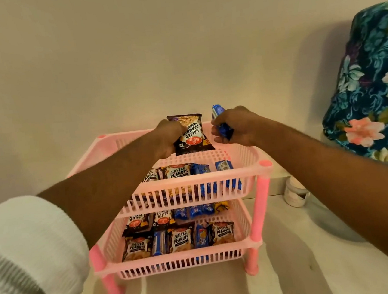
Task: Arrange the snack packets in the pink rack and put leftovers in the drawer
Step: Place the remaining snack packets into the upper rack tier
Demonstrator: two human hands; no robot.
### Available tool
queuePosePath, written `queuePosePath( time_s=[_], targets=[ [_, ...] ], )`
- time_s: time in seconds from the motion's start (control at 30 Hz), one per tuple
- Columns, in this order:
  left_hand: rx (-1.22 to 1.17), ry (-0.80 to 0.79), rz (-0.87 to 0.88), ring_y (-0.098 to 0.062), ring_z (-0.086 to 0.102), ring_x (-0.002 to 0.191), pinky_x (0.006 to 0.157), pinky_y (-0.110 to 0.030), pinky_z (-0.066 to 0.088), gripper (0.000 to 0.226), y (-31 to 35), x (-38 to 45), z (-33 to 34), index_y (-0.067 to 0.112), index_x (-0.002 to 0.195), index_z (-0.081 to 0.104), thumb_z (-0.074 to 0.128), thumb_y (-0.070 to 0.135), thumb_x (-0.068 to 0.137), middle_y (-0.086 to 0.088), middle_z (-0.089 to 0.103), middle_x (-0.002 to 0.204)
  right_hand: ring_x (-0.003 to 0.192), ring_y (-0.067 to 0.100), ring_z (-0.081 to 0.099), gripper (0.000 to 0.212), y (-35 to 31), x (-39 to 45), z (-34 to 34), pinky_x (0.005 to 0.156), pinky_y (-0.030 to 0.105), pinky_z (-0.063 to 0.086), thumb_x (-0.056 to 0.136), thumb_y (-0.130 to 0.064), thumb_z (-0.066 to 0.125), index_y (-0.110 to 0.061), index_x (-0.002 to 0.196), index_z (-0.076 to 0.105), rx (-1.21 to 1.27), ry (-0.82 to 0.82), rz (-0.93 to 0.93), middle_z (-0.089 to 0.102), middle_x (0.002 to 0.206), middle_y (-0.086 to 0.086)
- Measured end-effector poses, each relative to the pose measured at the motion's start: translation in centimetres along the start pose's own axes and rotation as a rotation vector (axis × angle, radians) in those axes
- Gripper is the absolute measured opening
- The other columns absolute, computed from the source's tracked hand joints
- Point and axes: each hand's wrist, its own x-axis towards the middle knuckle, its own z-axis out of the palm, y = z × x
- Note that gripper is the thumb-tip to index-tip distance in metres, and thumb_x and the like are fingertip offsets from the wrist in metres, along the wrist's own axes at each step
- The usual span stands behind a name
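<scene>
A two-tier pink rack (261,167) stands on the floor against the wall. My left hand (167,137) holds a black salted peanuts packet (191,135) upside down over the back of the top tier. My right hand (238,124) grips a blue biscuit packet (220,122) above the top tier's right rear. Along the front of the top tier stand peanut packets (175,172) and blue biscuit packets (224,167). The lower tier (177,261) holds two rows of several peanut and blue packets.
A blue floral cushion or bedding (372,87) rises at the right. A small white container (295,194) sits on the floor just right of the rack. The plain wall is directly behind the rack. White sleeves cover my upper arms.
</scene>
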Motion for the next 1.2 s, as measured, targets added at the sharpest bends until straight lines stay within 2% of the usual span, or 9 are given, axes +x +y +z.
queuePosePath(
  time_s=[0.1, 0.2, 0.3, 0.47, 0.63, 0.73, 0.83, 0.97, 1.2],
  targets=[
    [0.176, 0.0, 0.035, -0.025, 0.069, 0.083, 0.061, -0.036, 0.059, 0.037, -0.2, 2.5, 0.7, 0.0, 0.127, 0.048, 0.061, 0.003, 0.093, -0.017, 0.067, 0.113, 0.082, 0.022, 0.066, 0.029, 0.7, 2.7, 0.2, 0.08, 0.042, 0.062, 0.091, -0.013, 0.071, -0.003, 0.11, 0.05, -0.545, 0.052, -0.074, 0.061, 0.091, 0.01],
    [0.369, -0.095, -0.03, -0.026, 0.069, 0.091, 0.07, -0.037, 0.06, 0.03, -0.8, 4.5, 1.0, -0.002, 0.12, 0.053, 0.063, 0.005, 0.093, -0.018, 0.066, 0.115, 0.071, 0.019, 0.066, 0.031, 1.5, 4.3, 0.5, 0.067, 0.036, 0.061, 0.094, -0.02, 0.067, 0.001, 0.113, 0.054, -0.909, -0.026, -0.046, 0.062, 0.088, 0.01],
    [0.487, -0.153, -0.084, -0.028, 0.065, 0.104, 0.08, -0.039, 0.06, 0.021, -1.7, 5.9, 0.9, -0.001, 0.114, 0.057, 0.061, 0.006, 0.095, -0.015, 0.063, 0.119, 0.075, 0.025, 0.069, 0.048, 2.6, 5.1, 1.2, 0.063, 0.039, 0.063, 0.094, -0.023, 0.064, -0.003, 0.13, 0.039, -1.049, -0.079, -0.025, 0.064, 0.099, 0.016],
    [0.661, -0.094, -0.059, -0.023, 0.065, 0.082, 0.049, -0.029, 0.057, 0.037, -2.8, 7.3, 0.6, 0.002, 0.118, 0.047, 0.067, 0.018, 0.092, -0.012, 0.061, 0.107, 0.084, 0.029, 0.068, 0.053, 3.9, 6.1, 1.4, 0.057, 0.045, 0.064, 0.093, -0.026, 0.065, -0.019, 0.134, 0.032, -1.205, -0.134, -0.084, 0.056, 0.112, 0.014],
    [1.33, 0.126, 0.35, -0.036, 0.054, 0.116, 0.084, -0.041, 0.05, 0.08, -3.8, 8.1, 0.0, 0.013, 0.143, 0.031, 0.072, 0.046, 0.083, -0.018, 0.042, 0.139, 0.096, 0.033, 0.066, 0.045, 3.8, 6.7, 1.7, 0.065, 0.046, 0.064, 0.101, -0.032, 0.054, -0.012, 0.138, 0.042, -1.317, -0.17, -0.054, 0.056, 0.126, 0.014],
    [1.399, -0.115, 0.589, -0.032, 0.04, 0.135, 0.108, -0.049, 0.04, 0.071, -3.5, 8.2, 0.1, 0.026, 0.149, 0.032, 0.066, 0.039, 0.089, -0.01, 0.035, 0.152, 0.105, 0.035, 0.065, 0.04, 2.9, 7.1, 1.3, 0.066, 0.039, 0.064, 0.099, -0.011, 0.052, -0.008, 0.138, 0.052, -1.457, -0.213, -0.088, 0.055, 0.135, 0.015],
    [1.464, -0.431, 0.477, -0.028, 0.028, 0.146, 0.118, -0.042, 0.025, 0.069, -3.6, 7.9, 0.7, 0.023, 0.156, 0.018, 0.054, 0.035, 0.098, -0.006, 0.025, 0.161, 0.096, 0.029, 0.068, 0.038, 2.3, 6.9, 1.1, 0.07, 0.033, 0.058, 0.092, -0.01, 0.063, -0.004, 0.129, 0.062, -1.619, -0.211, -0.191, 0.066, 0.12, 0.015],
    [1.448, -0.455, 0.319, -0.027, 0.026, 0.147, 0.117, -0.039, 0.023, 0.069, -3.7, 7.9, 0.8, 0.024, 0.158, 0.009, 0.046, 0.038, 0.102, -0.005, 0.024, 0.162, 0.081, 0.024, 0.057, 0.031, 2.9, 7.0, 0.9, 0.069, 0.03, 0.043, 0.083, -0.02, 0.078, -0.001, 0.106, 0.069, -1.74, -0.146, -0.346, 0.071, 0.106, 0.013],
    [1.455, -0.52, 0.23, -0.026, 0.017, 0.151, 0.12, -0.043, 0.017, 0.065, -3.6, 8.1, 0.9, 0.021, 0.158, 0.005, 0.038, 0.039, 0.104, -0.004, 0.015, 0.165, 0.098, 0.023, 0.068, 0.054, 3.4, 7.4, 0.3, 0.086, 0.035, 0.053, 0.081, -0.046, 0.078, -0.006, 0.116, 0.073, -1.606, -0.132, -0.385, 0.073, 0.113, 0.008]
  ],
)
